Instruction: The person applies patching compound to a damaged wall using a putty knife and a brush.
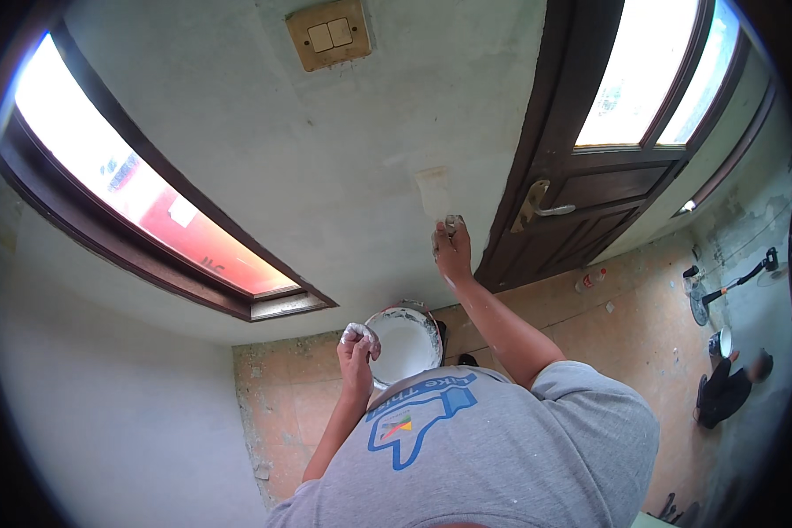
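My right hand (451, 251) reaches forward to the pale wall (370, 167), its fingers closed and smeared with grey-white paste. What they grip is too small and blurred to make out. Just beyond the fingertips, a lighter, roughly four-sided patch (433, 189) shows on the wall. My left hand (357, 350) is held up at the left rim of a white bucket (407, 348), with its fingers curled in and coated in white paste. Whether something lies inside that fist is hidden. White material fills the bucket, and its rim is stained with dark smudges.
A brown-framed window (176, 211) is at the left, and a dark wooden door (581, 198) with a handle is at the right. A light switch (329, 33) sits high up. On the tiled floor (607, 352) are a bottle (590, 280), a fan (700, 304) and a crouching person (729, 392) beside a bucket.
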The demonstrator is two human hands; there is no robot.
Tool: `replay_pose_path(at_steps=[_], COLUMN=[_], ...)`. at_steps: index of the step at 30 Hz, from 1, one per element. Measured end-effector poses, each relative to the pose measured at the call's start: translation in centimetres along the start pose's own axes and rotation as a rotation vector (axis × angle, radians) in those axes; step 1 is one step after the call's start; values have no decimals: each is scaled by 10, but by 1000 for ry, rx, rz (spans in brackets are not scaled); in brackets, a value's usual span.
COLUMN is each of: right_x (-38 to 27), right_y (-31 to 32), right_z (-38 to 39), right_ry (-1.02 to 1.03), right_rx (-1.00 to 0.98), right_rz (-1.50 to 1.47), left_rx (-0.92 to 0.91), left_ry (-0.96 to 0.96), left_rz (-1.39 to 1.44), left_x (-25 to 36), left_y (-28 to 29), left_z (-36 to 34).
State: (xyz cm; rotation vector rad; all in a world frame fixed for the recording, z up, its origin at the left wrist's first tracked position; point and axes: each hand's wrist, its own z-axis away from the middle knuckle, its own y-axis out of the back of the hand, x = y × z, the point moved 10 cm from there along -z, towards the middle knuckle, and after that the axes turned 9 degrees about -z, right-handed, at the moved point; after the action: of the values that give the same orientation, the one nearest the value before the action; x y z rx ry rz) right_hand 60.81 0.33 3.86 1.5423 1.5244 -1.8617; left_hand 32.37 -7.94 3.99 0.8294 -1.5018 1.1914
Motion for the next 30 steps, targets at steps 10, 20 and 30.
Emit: replay_pose_path(at_steps=[10,20,30], right_x=[9,19,49], right_y=[5,18,54], right_z=[-3,15,53], right_ry=[25,-134,-212], right_rx=[-14,86,211], right_rz=[25,29,175], left_rx=[-1,-8,-29], left_ry=[-1,17,9], left_rz=[-16,20,-9], left_x=[1,-2,2], left_y=[-2,-2,-7], left_z=[0,2,4])
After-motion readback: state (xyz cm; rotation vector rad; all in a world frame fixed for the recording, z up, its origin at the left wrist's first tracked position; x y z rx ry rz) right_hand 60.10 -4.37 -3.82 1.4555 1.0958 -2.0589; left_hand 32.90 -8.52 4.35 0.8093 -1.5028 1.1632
